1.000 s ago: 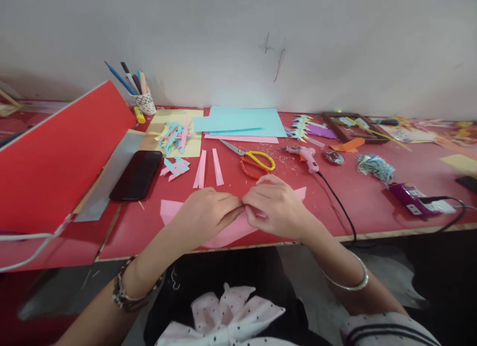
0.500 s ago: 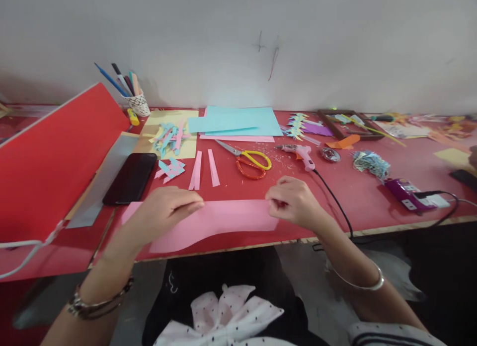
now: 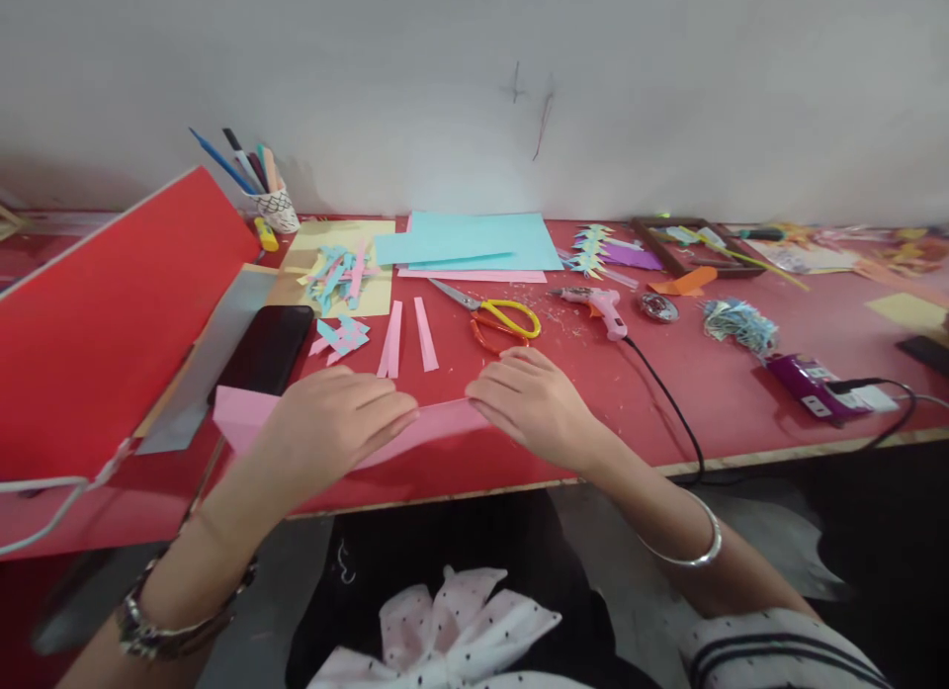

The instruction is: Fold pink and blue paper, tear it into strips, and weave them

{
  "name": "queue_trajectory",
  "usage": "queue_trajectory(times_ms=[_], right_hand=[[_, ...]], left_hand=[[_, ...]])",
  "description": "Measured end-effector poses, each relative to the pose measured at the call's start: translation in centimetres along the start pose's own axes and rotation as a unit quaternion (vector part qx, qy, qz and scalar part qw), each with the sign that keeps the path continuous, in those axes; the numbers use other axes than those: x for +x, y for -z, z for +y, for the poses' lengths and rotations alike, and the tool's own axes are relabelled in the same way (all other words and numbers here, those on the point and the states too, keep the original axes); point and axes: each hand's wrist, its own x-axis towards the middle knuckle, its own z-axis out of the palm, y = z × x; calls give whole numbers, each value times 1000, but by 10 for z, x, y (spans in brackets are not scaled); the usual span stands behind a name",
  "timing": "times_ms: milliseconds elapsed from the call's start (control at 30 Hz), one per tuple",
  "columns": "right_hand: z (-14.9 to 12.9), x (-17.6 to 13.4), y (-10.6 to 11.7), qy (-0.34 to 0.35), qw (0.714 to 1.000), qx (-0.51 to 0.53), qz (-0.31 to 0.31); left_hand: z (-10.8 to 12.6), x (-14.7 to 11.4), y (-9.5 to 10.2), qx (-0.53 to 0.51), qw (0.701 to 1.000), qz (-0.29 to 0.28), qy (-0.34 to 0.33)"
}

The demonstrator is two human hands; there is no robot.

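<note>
Left hand [image 3: 337,417] is mostly closed, thumb and fingers nearly together on the edge of the pink sheet [image 3: 454,420]. Right hand [image 3: 534,407] has curled fingers, tips on the same edge further right; thumb hidden, so can't tell if it's pinching or just pressing. Sheet is at the front of the red table [image 3: 593,383], spanning the gap between the hands, its left end tilted up past the left wrist near the phone [image 3: 271,348]. Looks bent or folded lengthwise; can't tell which. Handling: should be light, thin, bendy, with a bit of spring. Probably creases easily and for good, tears if yanked. Best grip is a light fingertip pinch at the long edge, one hand towards each end, no squeezing mid-panel. Just beyond the hands: pink strips [image 3: 390,341], scissors [image 3: 474,303] with handles close to the right fingers, glue gun [image 3: 604,303] with its cord running to the front edge. Further out: scraps [image 3: 341,338] beside the phone, blue paper [image 3: 481,236] at the back, pen cup [image 3: 278,215] back left, fringe bundle [image 3: 741,325] and purple power box [image 3: 808,385] on the right.
</note>
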Motion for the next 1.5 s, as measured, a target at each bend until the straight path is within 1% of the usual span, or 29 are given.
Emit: queue_trajectory(times_ms=[67,133,167,233,300,367,467,567,700,833,967,1067,1133,1200,1267,1333,1367,1400,1433,1500], right_hand=[[-1,-2,-5,10,997,-64,38],[-2,-7,-11,19,992,-111,55],[-4,-11,-15,25,991,-121,47],[-8,-18,-26,35,993,-115,9],[-12,-26,-37,34,995,-94,-29],[-15,-32,-46,30,995,-73,-55],[-14,-37,-54,22,996,-47,-73],[-8,-39,-54,18,996,-18,-87],[4,-39,-48,22,993,27,-114],[15,-39,-41,21,989,65,-130],[29,-43,-35,4,989,66,-132],[42,-54,-28,-24,990,53,-129],[49,-63,-24,-35,990,38,-130],[52,-70,-22,-41,991,17,-124],[50,-72,-24,-39,993,-5,-107],[45,-71,-29,-27,995,-15,-92],[41,-69,-32,-23,996,-14,-90],[37,-66,-35,-23,995,-10,-93],[32,-64,-37,-30,995,-2,-98],[24,-59,-41,-71,991,19,-114]], left_hand=[[5,2,-3,63,997,35,-31],[12,1,-14,90,994,45,-50],[16,-1,-21,87,994,41,-56],[27,-5,-40,71,996,8,-46],[39,-9,-58,62,998,-19,-18],[48,-11,-71,49,999,-19,-4],[55,-10,-79,38,999,-3,4],[51,-9,-78,34,999,16,12],[38,-14,-73,52,998,35,-6],[24,-26,-66,82,996,33,-29],[8,-41,-55,108,994,17,-31],[-10,-61,-45,128,992,-9,-8],[-20,-78,-39,115,993,-19,21],[-27,-92,-34,110,991,-26,66],[-28,-97,-30,124,985,-21,116],[-23,-92,-30,126,982,-9,144],[-19,-86,-32,115,983,-1,141],[-15,-78,-35,92,985,-20,143],[-9,-69,-39,58,990,-24,128],[1,-54,-50,-12,988,-70,139]])
